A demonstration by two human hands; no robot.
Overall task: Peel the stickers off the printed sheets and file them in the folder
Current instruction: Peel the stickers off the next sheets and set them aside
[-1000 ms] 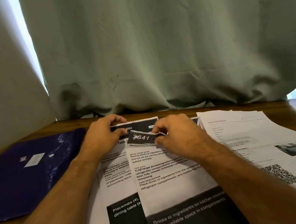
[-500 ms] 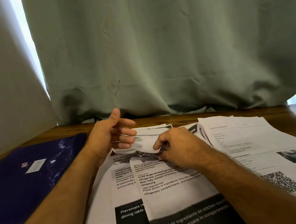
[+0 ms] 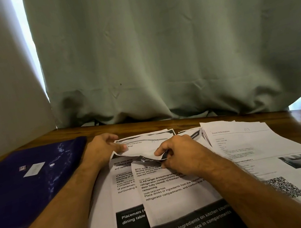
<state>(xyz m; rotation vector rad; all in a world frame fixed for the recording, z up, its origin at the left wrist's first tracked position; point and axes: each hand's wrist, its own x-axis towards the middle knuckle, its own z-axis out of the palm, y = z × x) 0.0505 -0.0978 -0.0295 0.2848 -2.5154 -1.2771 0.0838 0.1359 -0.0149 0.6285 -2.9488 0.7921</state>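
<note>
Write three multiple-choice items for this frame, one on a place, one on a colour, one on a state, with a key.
1. Where does the folder lie?
A. On the table, to the left of the printed sheets
B. On top of the printed sheets
C. Upright against the curtain

2. What colour is the folder?
A. Red
B. Dark blue
C. Yellow

3. What is the right hand doing?
A. Lying flat and open on the table
B. Pinching a partly peeled sticker
C. Holding a pen

Key: 1 A, it lies flat on the table left of the printed sheets; 2 B, its cover is dark blue; 3 B, thumb and fingers pinch the sticker, curled up off the sheet, while the left hand touches the paper.
</note>
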